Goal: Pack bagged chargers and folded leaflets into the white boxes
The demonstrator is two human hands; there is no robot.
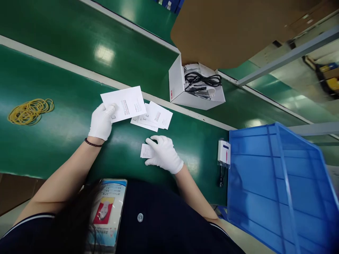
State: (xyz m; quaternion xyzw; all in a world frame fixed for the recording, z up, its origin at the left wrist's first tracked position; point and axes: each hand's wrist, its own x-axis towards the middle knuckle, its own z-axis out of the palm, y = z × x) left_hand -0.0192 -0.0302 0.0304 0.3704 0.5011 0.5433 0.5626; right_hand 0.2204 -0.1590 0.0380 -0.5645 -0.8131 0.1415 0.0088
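In the head view my left hand [102, 121], in a white glove, pinches the corner of a white printed booklet [129, 106] above the green bench. Several similar printed booklets [159, 116] lie overlapping just to its right. My right hand [165, 153], gloved too, is curved around a small stack of printed paper slips [146, 151] on the bench. Its thumb and forefinger reach along two sides of the slips, and the palm covers their right end.
Yellow rubber bands [30, 111] lie in a heap at the left. Behind the booklets stands an open white box [196, 88] with black cables. A large blue bin [267, 176] is at the right, beside a small white box [224, 152]. Brown cardboard [227, 31] overhangs the back.
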